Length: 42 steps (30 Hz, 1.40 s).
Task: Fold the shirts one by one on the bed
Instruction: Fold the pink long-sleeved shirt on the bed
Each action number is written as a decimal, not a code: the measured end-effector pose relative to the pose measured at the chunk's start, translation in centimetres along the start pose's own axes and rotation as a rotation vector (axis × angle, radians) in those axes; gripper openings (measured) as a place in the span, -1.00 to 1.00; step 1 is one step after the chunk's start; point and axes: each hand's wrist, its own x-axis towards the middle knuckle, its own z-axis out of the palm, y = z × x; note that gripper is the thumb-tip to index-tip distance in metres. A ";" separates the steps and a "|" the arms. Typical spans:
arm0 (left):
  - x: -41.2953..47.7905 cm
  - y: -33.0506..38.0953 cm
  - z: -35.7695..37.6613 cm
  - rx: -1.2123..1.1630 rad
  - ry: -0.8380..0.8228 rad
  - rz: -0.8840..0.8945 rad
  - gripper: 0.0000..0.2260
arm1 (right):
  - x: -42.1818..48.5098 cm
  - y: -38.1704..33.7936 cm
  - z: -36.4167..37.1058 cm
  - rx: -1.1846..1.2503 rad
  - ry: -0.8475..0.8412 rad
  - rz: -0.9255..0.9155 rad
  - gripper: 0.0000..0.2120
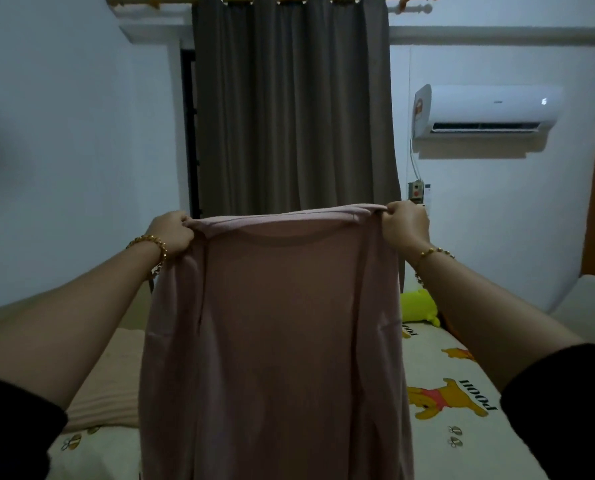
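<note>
Pink shirt held up over the bed, left hand gripping one top corner, right hand gripping the other, cloth hanging straight

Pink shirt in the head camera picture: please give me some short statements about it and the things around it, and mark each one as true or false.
1. Both hands hold the pink shirt up in the air by its top edge. True.
2. The left hand is empty and rests on the bed. False: it grips the shirt's top left corner, as the right hand grips the right one.
3. A gold bracelet is on the left wrist. True.
4. The grey curtain behind the shirt is drawn open. False: it hangs closed.
5. The air conditioner is mounted on the wall to the right of the curtain. True.
6. The bed sheet is plain white. False: it carries cartoon bear prints.
</note>
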 end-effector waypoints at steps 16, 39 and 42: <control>-0.5 -4.1 -0.2 0.075 -0.001 -0.065 -0.74 | -1.5 -1.6 3.3 0.002 -0.157 0.135 -0.67; -1.2 2.6 8.1 -0.637 -0.434 -0.267 -0.66 | -6.1 -9.9 8.9 0.800 -0.818 0.118 -0.91; -0.9 2.9 7.9 -0.765 -0.401 -0.284 -0.73 | -8.5 -6.3 10.0 0.524 -0.916 0.129 -0.83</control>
